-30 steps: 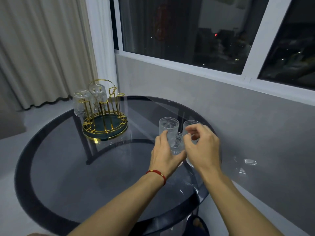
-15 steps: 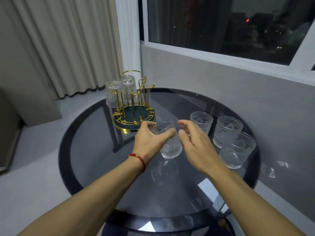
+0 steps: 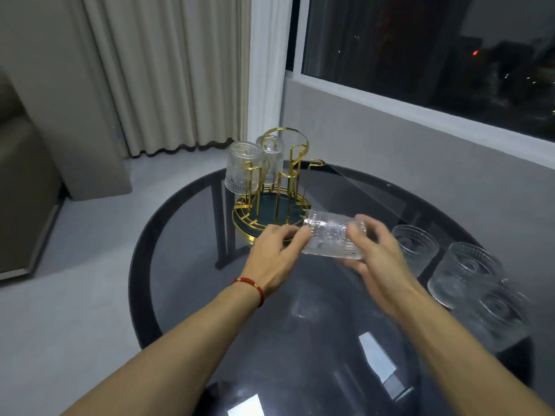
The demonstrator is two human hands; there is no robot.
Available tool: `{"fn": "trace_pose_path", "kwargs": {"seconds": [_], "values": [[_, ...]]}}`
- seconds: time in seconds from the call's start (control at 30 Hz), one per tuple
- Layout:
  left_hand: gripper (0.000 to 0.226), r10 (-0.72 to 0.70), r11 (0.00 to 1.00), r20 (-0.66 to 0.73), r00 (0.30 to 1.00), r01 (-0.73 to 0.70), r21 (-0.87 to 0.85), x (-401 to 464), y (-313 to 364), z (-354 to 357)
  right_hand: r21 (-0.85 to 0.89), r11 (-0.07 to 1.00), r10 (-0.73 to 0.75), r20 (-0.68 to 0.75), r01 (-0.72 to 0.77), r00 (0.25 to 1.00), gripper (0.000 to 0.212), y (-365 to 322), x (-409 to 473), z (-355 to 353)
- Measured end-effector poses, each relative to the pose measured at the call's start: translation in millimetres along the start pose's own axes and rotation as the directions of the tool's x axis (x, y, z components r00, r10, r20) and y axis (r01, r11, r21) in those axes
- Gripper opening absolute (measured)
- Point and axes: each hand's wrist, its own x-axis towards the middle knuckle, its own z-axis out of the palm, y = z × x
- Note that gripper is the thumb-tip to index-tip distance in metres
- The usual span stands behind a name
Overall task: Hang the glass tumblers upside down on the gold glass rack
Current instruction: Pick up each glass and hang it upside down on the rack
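Note:
A ribbed glass tumbler (image 3: pixel 329 237) lies on its side in the air between both hands, just in front of the gold glass rack (image 3: pixel 271 202). My left hand (image 3: pixel 274 255) touches its left end with the fingertips; my right hand (image 3: pixel 377 262) cups it from the right and below. Two tumblers (image 3: pixel 243 166) hang upside down on the rack's far left pegs. The pegs on the right side stand bare. Three more tumblers (image 3: pixel 416 246) stand upright on the table at the right.
The round dark glass table (image 3: pixel 180 265) carries everything. A grey wall and dark window run behind and to the right. Curtains and a beige sofa edge (image 3: pixel 18 190) are at the left, across grey floor.
The tumbler was lifted from the group at the right, carried left toward the rack and tipped from upright onto its side. My right hand has closed around it.

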Motion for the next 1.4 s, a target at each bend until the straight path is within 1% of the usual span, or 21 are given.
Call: {"fn": "trace_pose_path", "kwargs": {"seconds": [0.03, 0.07, 0.1, 0.13, 0.2, 0.27, 0.33, 0.37, 0.43, 0.53, 0.63, 0.73, 0.8, 0.87, 0.97, 1.07, 1.17, 1.3, 1.4], "values": [[0.053, 0.05, 0.984, -0.029, 0.998, -0.045, 0.174, 2, -12, -2, -0.144, 0.985, -0.098, -0.047, 0.091, 0.994, 0.056, -4, 4, -1], [0.054, 0.081, 0.949, -0.056, 0.995, -0.06, 0.309, 3, -22, -4, -0.264, 0.951, -0.183, -0.074, 0.158, 0.98, 0.062, -9, 8, -2], [0.054, 0.11, 0.907, -0.085, 0.99, -0.065, 0.416, 4, -33, -4, -0.329, 0.923, -0.246, -0.1, 0.201, 0.964, 0.066, -16, 12, -1], [0.053, 0.136, 0.867, -0.098, 0.986, -0.07, 0.494, 5, -42, -3, -0.351, 0.906, -0.295, -0.125, 0.236, 0.947, 0.068, -24, 18, 0], [0.057, 0.156, 0.809, -0.076, 0.985, -0.084, 0.582, 5, -49, 2, -0.35, 0.895, -0.35, -0.169, 0.276, 0.921, 0.069, -46, 32, 6], [0.066, 0.163, 0.764, -0.07, 0.984, -0.081, 0.64, 5, -50, 6, -0.389, 0.872, -0.398, -0.204, 0.299, 0.895, 0.073, -66, 55, 15], [0.07, 0.155, 0.715, -0.065, 0.986, -0.067, 0.696, 5, -50, 8, -0.392, 0.86, -0.438, -0.234, 0.328, 0.868, 0.078, -84, 82, 25], [0.071, 0.148, 0.701, -0.064, 0.987, -0.059, 0.711, 5, -51, 9, -0.378, 0.863, -0.443, -0.25, 0.335, 0.861, 0.079, -92, 95, 31], [0.073, 0.115, 0.704, -0.05, 0.992, -0.046, 0.708, 5, -52, 10, -0.367, 0.865, -0.451, -0.272, 0.342, 0.85, 0.078, -109, 117, 43], [0.069, 0.099, 0.709, -0.053, 0.994, -0.033, 0.705, 7, -52, 11, -0.375, 0.864, -0.442, -0.244, 0.337, 0.863, 0.078, -129, 149, 63], [0.067, 0.086, 0.713, -0.048, 0.995, -0.028, 0.701, 7, -53, 12, -0.426, 0.854, -0.388, -0.139, 0.299, 0.911, 0.086, -139, 174, 75], [0.066, 0.079, 0.712, -0.044, 0.996, -0.026, 0.702, 8, -55, 12, -0.491, 0.816, -0.36, -0.018, 0.305, 0.933, 0.09, -138, 188, 81], [0.066, 0.082, 0.711, -0.052, 0.995, -0.022, 0.703, 9, -54, 12, -0.492, 0.811, -0.337, 0.049, 0.317, 0.94, 0.093, -135, 196, 83], [0.065, 0.088, 0.714, -0.055, 0.995, -0.024, 0.7, 9, -54, 13, -0.461, 0.829, -0.289, 0.133, 0.318, 0.948, 0.094, -131, 202, 83], [0.065, 0.1, 0.708, -0.063, 0.993, -0.027, 0.706, 9, -55, 12, -0.459, 0.824, -0.237, 0.252, 0.331, 0.938, 0.089, -125, 208, 80], [0.065, 0.115, 0.705, -0.072, 0.991, -0.03, 0.709, 8, -54, 13, -0.379, 0.876, -0.172, 0.332, 0.298, 0.928, 0.085, -122, 215, 73], [0.066, 0.12, 0.701, -0.071, 0.99, -0.034, 0.712, 8, -54, 14, -0.337, 0.903, -0.123, 0.39, 0.266, 0.913, 0.081, -115, 221, 68], [0.065, 0.121, 0.698, -0.077, 0.99, -0.03, 0.716, 9, -54, 15, -0.294, 0.924, -0.094, 0.443, 0.244, 0.891, 0.076, -107, 225, 67], [0.065, 0.127, 0.7, -0.081, 0.989, -0.031, 0.714, 9, -54, 14, -0.315, 0.925, -0.037, 0.484, 0.213, 0.874, 0.078, -100, 228, 72]]}}
